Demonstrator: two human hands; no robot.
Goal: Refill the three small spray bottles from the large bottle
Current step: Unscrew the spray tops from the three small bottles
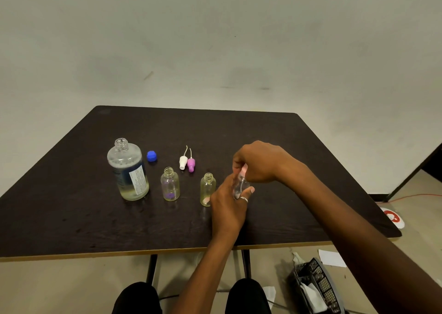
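Note:
The large clear bottle [129, 171] stands uncapped at the table's left, holding a low layer of pale liquid. Its blue cap [151, 156] lies just right of it. Two small clear bottles stand open: one with a purple base [170, 184], one [207, 189] to its right. A white spray head [183, 161] and a purple spray head [191, 164] lie behind them. My left hand [228, 208] grips the third small bottle [240, 187] upright on the table. My right hand [258, 161] pinches its pink spray head [243, 170] at the bottle's neck.
The dark table [71, 206] ends at a light front edge near my knees. A black mesh basket [315, 287] with paper sits on the floor at the right, loose papers around it. A red and white disc [392, 216] lies beyond the table's right edge.

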